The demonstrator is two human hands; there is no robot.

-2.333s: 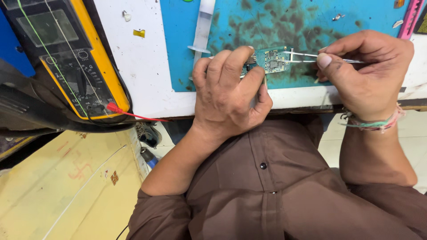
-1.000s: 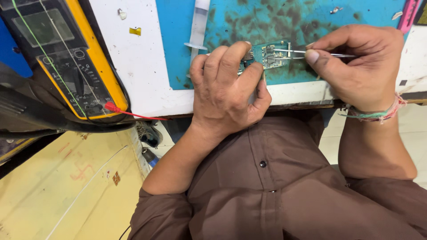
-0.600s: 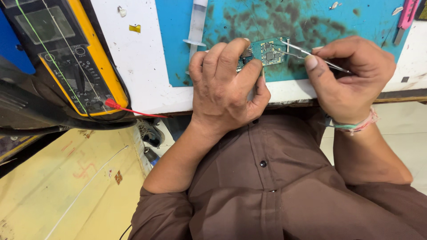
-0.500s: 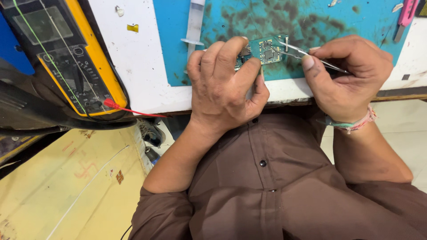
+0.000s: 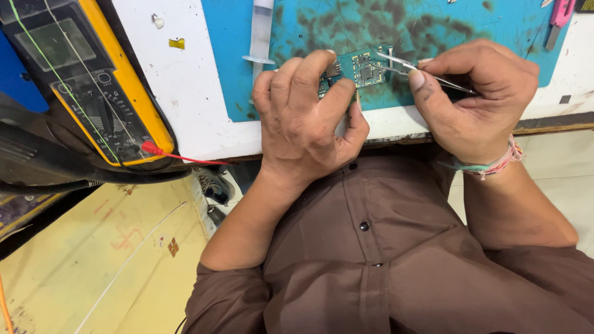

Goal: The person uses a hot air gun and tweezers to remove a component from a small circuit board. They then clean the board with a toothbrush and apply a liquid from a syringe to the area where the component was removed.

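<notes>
Pinning a small green circuit board (image 5: pixel 362 67) against the blue mat (image 5: pixel 470 25) on the tabletop (image 5: pixel 198 93), the left hand (image 5: pixel 306 124) curls its fingers over the board's left end, thumb tucked at its near edge. The right hand (image 5: pixel 476 99) pinches a pair of metal tweezers (image 5: pixel 411 67) between thumb and fingers. The tweezers' long axis runs from that hand leftward and slightly away, tips resting on the board's upper right part. So the board lies between the hands, touching the left one, reached by the right only through the tweezers. A plastic syringe (image 5: pixel 260 31) lies just left of the board, and a yellow multimeter (image 5: pixel 93 86) sits well apart at the far left.
</notes>
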